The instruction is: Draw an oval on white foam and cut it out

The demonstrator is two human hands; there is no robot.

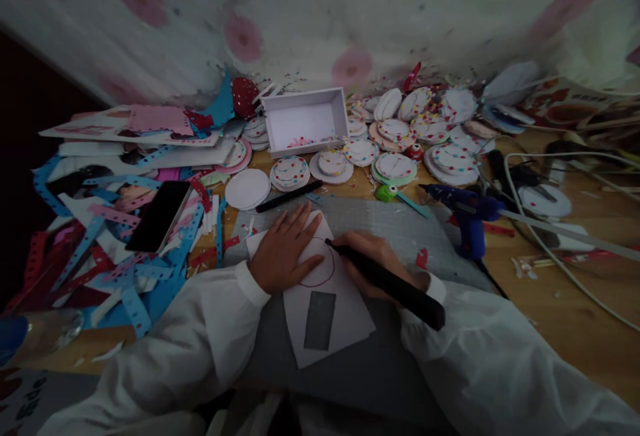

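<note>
A white sheet [345,316] with a rectangular cut-out lies on the grey mat [390,216]. A thin dark circle [325,283] is drawn on it. My left hand [286,249] lies flat over the sheet's upper left part, fingers spread, covering the circle's left side. My right hand [375,259] is closed around a thick black pen-like tool [400,287], whose tip meets the circle's upper right edge. Some of the right fingers are hidden behind the tool.
Behind the mat stand a white box [305,119] and several decorated paper discs [290,173]. Paper scraps [135,303] and a phone [160,216] lie left. A blue glue gun [467,213] with a white cable [530,226] is at right. A black pen [289,196] lies behind my left hand.
</note>
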